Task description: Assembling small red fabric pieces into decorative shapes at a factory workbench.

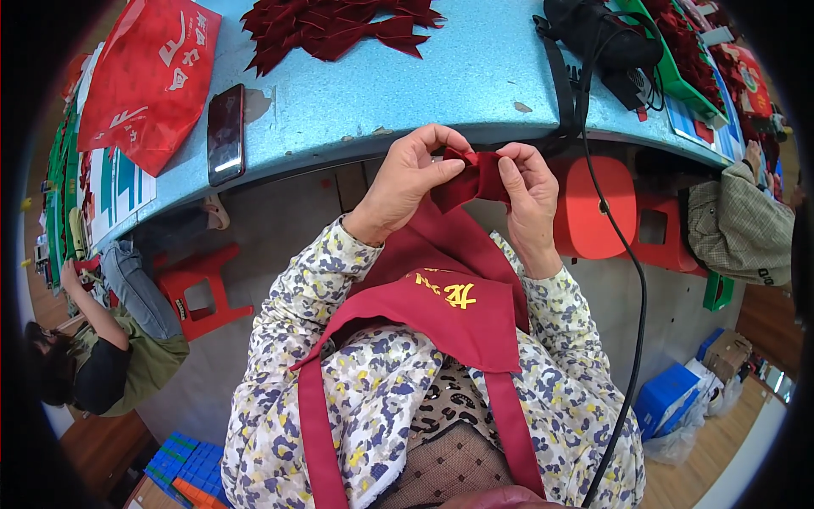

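Note:
My left hand (410, 181) and my right hand (527, 197) together pinch a small folded piece of dark red cloth (471, 180) in front of the light blue table's near edge (356, 136). The left thumb and fingers grip its left side, and the right fingers hold its right side. Both forearms wear flower-patterned sleeves. A dark red apron (441, 297) with yellow print lies on my front, below the hands. A pile of finished dark red cloth bows (339, 30) rests on the table further back.
On the table lie a dark phone (225, 134), a red bag (148, 81) at left, a black bag with strap (602, 38) and a green tray (678, 81) at right. Red stools (203, 293) (598, 208) stand under the table. Other people sit at far left (102, 356) and far right (746, 225). A black cable (638, 322) hangs down.

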Tool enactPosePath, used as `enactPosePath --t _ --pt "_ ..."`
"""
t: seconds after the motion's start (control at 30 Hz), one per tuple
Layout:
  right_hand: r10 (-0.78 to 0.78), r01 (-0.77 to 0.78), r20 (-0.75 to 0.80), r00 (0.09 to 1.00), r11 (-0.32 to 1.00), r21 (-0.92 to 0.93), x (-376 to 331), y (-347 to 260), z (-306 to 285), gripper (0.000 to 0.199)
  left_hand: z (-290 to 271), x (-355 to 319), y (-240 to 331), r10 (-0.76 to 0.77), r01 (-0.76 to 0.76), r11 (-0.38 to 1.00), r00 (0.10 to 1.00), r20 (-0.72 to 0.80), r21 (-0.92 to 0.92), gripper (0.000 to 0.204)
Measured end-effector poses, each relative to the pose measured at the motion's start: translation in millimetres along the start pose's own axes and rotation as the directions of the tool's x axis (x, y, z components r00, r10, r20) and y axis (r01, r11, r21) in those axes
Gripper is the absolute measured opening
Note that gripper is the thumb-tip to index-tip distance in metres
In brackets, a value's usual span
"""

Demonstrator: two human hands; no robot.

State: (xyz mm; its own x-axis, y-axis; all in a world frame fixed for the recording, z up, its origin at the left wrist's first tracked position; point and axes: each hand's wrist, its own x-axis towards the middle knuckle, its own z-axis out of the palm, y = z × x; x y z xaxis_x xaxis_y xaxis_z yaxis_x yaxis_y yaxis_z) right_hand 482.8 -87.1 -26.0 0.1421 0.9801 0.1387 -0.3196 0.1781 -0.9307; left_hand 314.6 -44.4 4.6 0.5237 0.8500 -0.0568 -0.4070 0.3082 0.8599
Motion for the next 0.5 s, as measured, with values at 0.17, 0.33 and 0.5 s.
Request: enactPosePath --t 0.17,0.33,0.5 --pt "0.039 -0.039 0.004 0.999 0.999 -0.018 1 0 0 0.013 -7 3 1 -0.07 0.062 0.99 0.995 0.065 0.123 0.014" --pt "0.112 -0.114 0.023 0.993 0.988 0.106 0 -3 7 0.013 -13 5 1 -0.017 -0.028 0.933 0.992 0.122 0.36 0.013" --pt "0.049 -0.052 0.06 0.997 0.998 0.041 -1 -4 9 0.013 -17 5 3 -0.057 0.032 0.984 0.988 0.141 0.177 0.016"
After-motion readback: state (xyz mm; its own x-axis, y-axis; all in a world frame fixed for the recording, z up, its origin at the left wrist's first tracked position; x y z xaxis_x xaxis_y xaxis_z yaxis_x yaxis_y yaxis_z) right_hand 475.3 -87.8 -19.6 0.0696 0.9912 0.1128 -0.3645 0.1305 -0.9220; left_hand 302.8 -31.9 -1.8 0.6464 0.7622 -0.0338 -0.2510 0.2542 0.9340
